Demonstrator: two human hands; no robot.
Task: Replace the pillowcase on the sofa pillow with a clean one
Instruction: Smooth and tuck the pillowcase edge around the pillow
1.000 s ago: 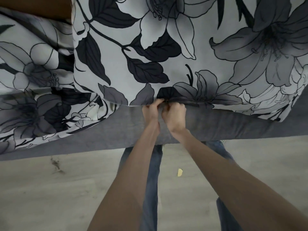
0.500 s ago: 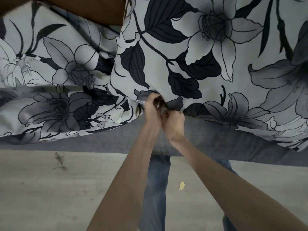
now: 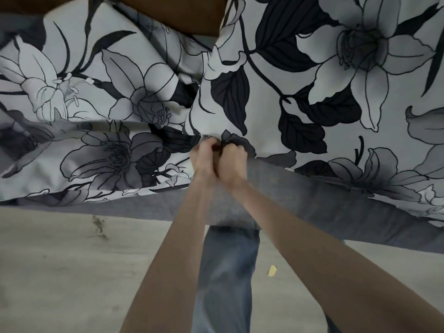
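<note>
A big sofa pillow in a white pillowcase (image 3: 324, 75) printed with black and grey flowers lies on the grey sofa seat (image 3: 312, 207), filling the upper right. My left hand (image 3: 204, 157) and my right hand (image 3: 233, 162) are pressed together at the pillow's near left corner, both pinching the pillowcase edge where a small metal piece, likely a zipper pull, shows. A second cloth with the same flower print (image 3: 84, 131) lies crumpled on the seat to the left, touching the pillow.
A brown cushion or backrest (image 3: 168, 13) shows at the top behind the fabrics. The sofa's front edge runs across the middle. Below it are a pale wood floor (image 3: 60, 272), my legs in blue jeans (image 3: 225, 272), a small yellow scrap (image 3: 272, 270) and a dark smudge (image 3: 98, 227).
Both hands have slid left along the pillowcase's near edge, from its middle to the left corner, staying pinched on it. The view has shifted left, showing more of the crumpled cloth.
</note>
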